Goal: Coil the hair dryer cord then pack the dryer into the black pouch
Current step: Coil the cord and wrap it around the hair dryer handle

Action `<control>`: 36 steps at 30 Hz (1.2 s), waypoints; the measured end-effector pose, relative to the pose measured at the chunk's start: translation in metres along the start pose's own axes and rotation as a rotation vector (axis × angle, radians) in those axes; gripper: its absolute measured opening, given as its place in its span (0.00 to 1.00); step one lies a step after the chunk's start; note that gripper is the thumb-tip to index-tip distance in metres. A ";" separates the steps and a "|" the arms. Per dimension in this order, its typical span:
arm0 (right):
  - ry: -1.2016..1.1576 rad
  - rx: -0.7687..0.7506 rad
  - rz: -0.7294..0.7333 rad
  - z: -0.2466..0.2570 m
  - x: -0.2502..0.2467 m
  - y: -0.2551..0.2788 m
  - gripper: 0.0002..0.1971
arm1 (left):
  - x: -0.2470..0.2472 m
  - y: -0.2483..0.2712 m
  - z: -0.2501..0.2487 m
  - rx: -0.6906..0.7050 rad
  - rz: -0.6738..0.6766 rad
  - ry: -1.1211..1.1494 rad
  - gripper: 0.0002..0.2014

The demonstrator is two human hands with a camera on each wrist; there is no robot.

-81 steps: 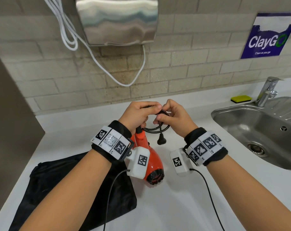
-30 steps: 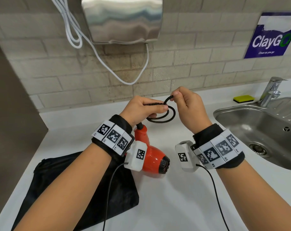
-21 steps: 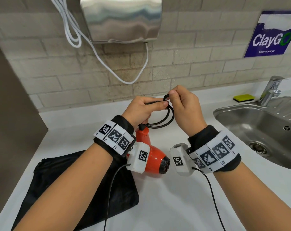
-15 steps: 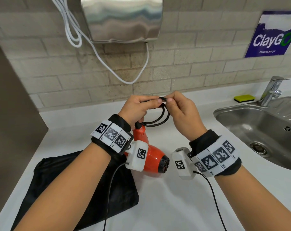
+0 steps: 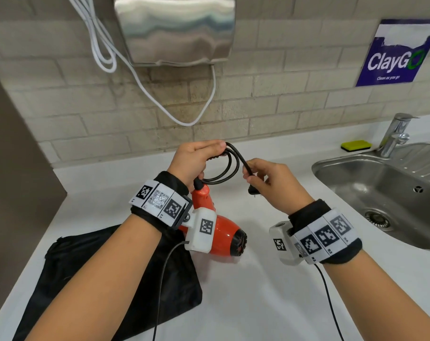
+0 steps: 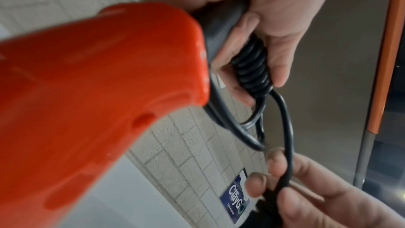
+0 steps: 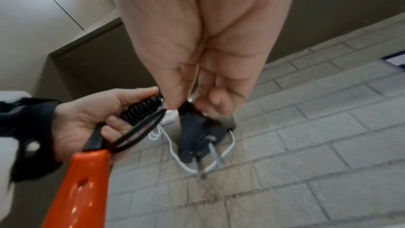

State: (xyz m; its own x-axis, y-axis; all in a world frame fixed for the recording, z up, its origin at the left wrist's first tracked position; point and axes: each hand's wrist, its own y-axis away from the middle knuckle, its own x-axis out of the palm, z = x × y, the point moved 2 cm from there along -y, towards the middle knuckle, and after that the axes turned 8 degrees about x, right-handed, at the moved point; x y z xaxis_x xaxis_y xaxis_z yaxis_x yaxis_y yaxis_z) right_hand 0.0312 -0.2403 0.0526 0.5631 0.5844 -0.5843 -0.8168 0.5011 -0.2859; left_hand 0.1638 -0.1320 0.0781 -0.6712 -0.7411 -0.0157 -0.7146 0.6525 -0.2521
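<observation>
Left hand (image 5: 194, 160) grips the coiled cord (image 5: 225, 168) above the dryer (image 5: 216, 230). Right hand (image 5: 270, 179), at 3 o'clock, pinches the plug end (image 5: 253, 190), now pulled clear of the loops. Last turn remains. Pouch (image 5: 86, 274) lies at 7 o'clock.

right hand (image 5: 270, 179) lower, apart — plug (image 5: 254, 190) seemingly gripped

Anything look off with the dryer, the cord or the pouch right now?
Nothing stands out. The left hand holds the cord in loops above the orange dryer, and the right hand pinches the end by the plug. The black pouch lies flat on the counter.
</observation>
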 end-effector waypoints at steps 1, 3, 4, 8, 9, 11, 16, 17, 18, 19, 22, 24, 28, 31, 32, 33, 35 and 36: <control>0.003 -0.015 -0.007 0.002 -0.004 0.000 0.10 | 0.000 0.000 0.000 -0.001 -0.009 0.001 0.03; -0.061 -0.041 -0.017 0.009 -0.010 0.000 0.13 | 0.002 0.000 0.001 -0.003 -0.022 0.003 0.02; -0.128 -0.040 -0.010 0.014 -0.013 -0.001 0.14 | 0.003 0.000 0.001 -0.007 -0.022 0.004 0.02; -0.340 -0.052 -0.038 0.030 -0.015 -0.003 0.13 | 0.008 0.002 0.000 -0.021 0.027 -0.004 0.05; -0.365 -0.060 -0.064 0.032 -0.013 -0.004 0.14 | 0.010 0.002 0.000 -0.023 0.034 0.001 0.07; -0.337 -0.084 -0.161 0.033 -0.005 -0.006 0.16 | 0.011 0.004 0.000 -0.023 0.042 0.019 0.10; -0.164 -0.116 -0.337 0.023 0.017 -0.007 0.16 | 0.012 0.008 -0.002 -0.029 0.095 0.024 0.07; -0.161 -0.121 -0.347 0.022 0.020 -0.007 0.21 | 0.011 0.008 -0.003 -0.032 0.103 0.023 0.06; -0.158 -0.134 -0.355 0.021 0.021 -0.007 0.24 | 0.010 0.009 -0.003 -0.033 0.110 0.023 0.05; -0.156 -0.158 -0.363 0.021 0.023 -0.007 0.24 | 0.009 0.009 -0.003 -0.032 0.119 0.025 0.05; -0.148 -0.241 -0.412 0.022 0.025 -0.008 0.20 | 0.006 0.009 -0.002 -0.009 0.161 0.003 0.07; -0.128 -0.280 -0.434 0.022 0.025 -0.010 0.18 | 0.004 0.009 -0.002 -0.007 0.161 -0.010 0.08; -0.131 -0.356 -0.445 0.019 0.029 -0.008 0.09 | 0.001 0.007 -0.001 -0.022 0.100 0.036 0.06; -0.171 -0.349 -0.458 0.015 0.030 -0.009 0.06 | 0.001 0.007 -0.001 -0.028 0.094 0.020 0.04; -0.186 -0.331 -0.457 0.014 0.029 -0.011 0.05 | 0.001 0.008 -0.001 -0.027 0.102 0.016 0.04; -0.191 -0.307 -0.457 0.013 0.028 -0.013 0.04 | 0.002 0.008 -0.001 -0.019 0.111 0.014 0.04; -0.198 -0.263 -0.435 0.011 0.025 -0.018 0.06 | 0.003 0.008 -0.002 0.002 0.120 0.014 0.05; -0.227 -0.241 -0.397 0.010 0.024 -0.019 0.07 | 0.003 0.008 -0.002 0.015 0.117 0.012 0.05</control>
State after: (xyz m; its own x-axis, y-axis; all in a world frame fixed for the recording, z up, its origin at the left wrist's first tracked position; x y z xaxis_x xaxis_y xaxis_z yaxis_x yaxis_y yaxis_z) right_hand 0.0621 -0.2294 0.0515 0.8266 0.5167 -0.2232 -0.5255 0.5667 -0.6346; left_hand 0.1557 -0.1284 0.0780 -0.7523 -0.6579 -0.0348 -0.6281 0.7321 -0.2638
